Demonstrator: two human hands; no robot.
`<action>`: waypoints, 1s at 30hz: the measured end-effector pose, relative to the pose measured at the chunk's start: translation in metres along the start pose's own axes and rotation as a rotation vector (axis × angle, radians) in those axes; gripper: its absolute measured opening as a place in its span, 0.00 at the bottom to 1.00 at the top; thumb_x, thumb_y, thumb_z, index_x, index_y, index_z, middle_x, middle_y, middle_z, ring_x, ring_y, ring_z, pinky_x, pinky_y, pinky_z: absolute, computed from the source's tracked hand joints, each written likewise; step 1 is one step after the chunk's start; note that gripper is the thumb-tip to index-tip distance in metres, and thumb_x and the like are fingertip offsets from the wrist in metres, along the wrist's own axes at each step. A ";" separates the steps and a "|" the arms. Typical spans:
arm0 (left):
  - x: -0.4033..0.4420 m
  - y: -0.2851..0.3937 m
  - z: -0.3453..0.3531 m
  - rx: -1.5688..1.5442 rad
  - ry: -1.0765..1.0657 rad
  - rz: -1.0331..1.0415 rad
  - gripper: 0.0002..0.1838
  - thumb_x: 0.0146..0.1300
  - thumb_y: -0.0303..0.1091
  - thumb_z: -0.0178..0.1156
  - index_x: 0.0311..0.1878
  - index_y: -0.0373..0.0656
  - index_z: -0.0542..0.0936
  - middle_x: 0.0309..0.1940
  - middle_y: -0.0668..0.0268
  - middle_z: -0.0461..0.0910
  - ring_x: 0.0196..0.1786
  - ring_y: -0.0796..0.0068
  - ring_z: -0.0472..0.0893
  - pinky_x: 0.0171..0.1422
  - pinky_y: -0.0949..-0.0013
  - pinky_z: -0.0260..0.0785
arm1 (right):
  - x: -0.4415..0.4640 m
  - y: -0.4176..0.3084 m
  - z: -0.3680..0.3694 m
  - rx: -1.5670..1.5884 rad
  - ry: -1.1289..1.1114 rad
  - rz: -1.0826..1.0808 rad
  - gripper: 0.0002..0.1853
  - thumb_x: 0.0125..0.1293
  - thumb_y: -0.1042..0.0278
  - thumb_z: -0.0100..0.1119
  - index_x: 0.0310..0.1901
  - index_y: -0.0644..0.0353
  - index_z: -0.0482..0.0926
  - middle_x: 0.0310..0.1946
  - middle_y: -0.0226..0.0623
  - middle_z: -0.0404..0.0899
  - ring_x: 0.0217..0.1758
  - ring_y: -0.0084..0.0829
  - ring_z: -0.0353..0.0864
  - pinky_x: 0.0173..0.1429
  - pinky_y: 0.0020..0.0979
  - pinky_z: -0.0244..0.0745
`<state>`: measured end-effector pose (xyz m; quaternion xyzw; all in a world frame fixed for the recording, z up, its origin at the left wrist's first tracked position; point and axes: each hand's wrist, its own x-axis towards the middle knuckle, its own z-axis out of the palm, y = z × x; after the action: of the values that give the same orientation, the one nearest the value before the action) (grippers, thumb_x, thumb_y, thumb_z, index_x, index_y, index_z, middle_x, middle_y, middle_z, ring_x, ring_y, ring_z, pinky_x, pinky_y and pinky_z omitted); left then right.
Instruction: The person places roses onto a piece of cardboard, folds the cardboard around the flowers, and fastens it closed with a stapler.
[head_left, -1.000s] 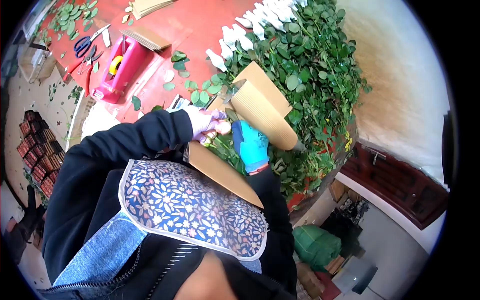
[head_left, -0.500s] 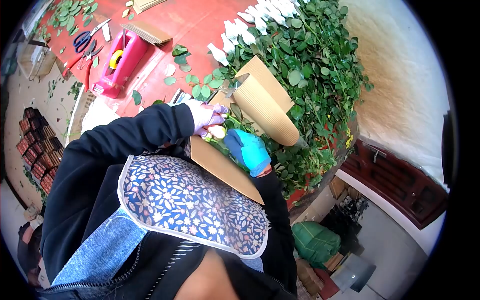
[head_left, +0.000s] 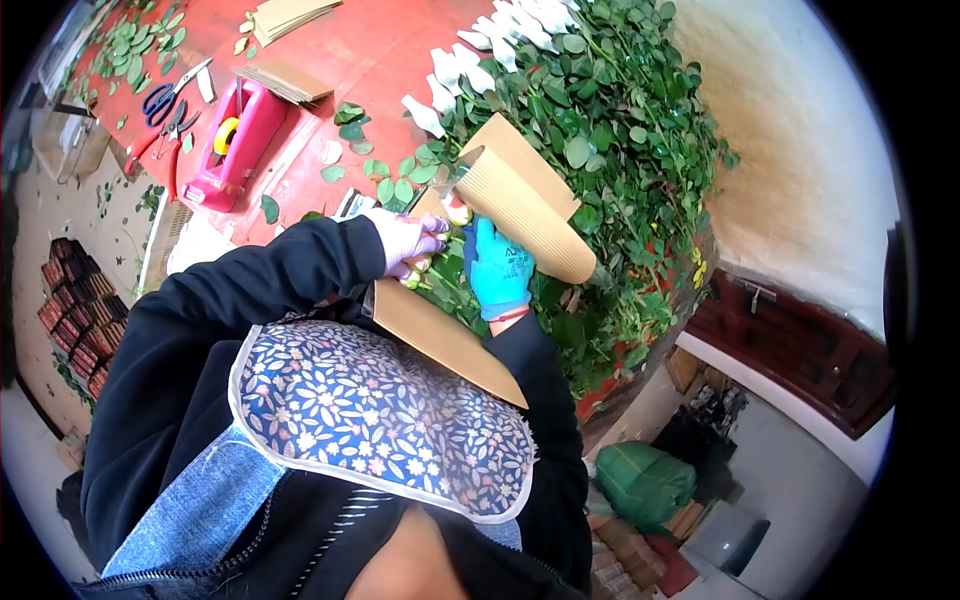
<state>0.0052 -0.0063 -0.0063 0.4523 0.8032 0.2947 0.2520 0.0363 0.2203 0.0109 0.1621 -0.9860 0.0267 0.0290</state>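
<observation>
Flowers [head_left: 457, 210] with pale pink heads sit at both hands: the left hand [head_left: 404, 243], gloved in lavender, has its fingers curled round some just under the blooms, while the right hand [head_left: 497, 268], in a blue glove, is bent beneath one bloom, its grip hidden. Corrugated cardboard [head_left: 525, 215] curls just beyond the right hand, and a cardboard flap [head_left: 450, 345] slants on the near side of both hands, against the apron [head_left: 385, 420]. Flowers seem partly gathered between these, yet the cardboard stands open, so closing it looks undone. Farther out past the right hand, leafy stems [head_left: 620, 140] lie heaped, their white-sleeved heads [head_left: 424, 116] apparently finished. Well beyond the left hand are a pink tape dispenser [head_left: 258, 135], scissors [head_left: 160, 103] and a cardboard stack [head_left: 285, 80], all untouched.
</observation>
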 end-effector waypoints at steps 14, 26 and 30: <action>0.005 -0.021 0.012 -0.052 0.018 0.065 0.37 0.48 0.34 0.72 0.65 0.47 0.73 0.68 0.56 0.67 0.63 0.50 0.75 0.63 0.54 0.72 | 0.007 -0.003 0.018 -0.091 -0.220 -0.011 0.11 0.63 0.68 0.54 0.46 0.58 0.78 0.22 0.39 0.82 0.24 0.39 0.84 0.25 0.46 0.75; 0.027 -0.013 -0.016 0.099 0.012 0.073 0.29 0.61 0.40 0.64 0.66 0.50 0.73 0.68 0.60 0.69 0.55 0.52 0.81 0.55 0.55 0.77 | 0.000 -0.004 0.039 -0.164 -0.079 0.004 0.10 0.62 0.66 0.53 0.43 0.57 0.78 0.20 0.37 0.80 0.18 0.38 0.80 0.16 0.47 0.66; 0.026 -0.007 -0.013 0.281 -0.029 0.038 0.30 0.60 0.39 0.65 0.66 0.48 0.73 0.70 0.58 0.68 0.58 0.55 0.81 0.56 0.54 0.77 | -0.007 -0.002 0.033 -0.159 -0.028 -0.002 0.14 0.62 0.67 0.53 0.48 0.61 0.77 0.20 0.37 0.80 0.18 0.35 0.80 0.17 0.44 0.66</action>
<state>-0.0200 0.0105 -0.0057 0.5026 0.8240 0.1775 0.1921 0.0417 0.2188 -0.0222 0.1605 -0.9851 -0.0541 0.0282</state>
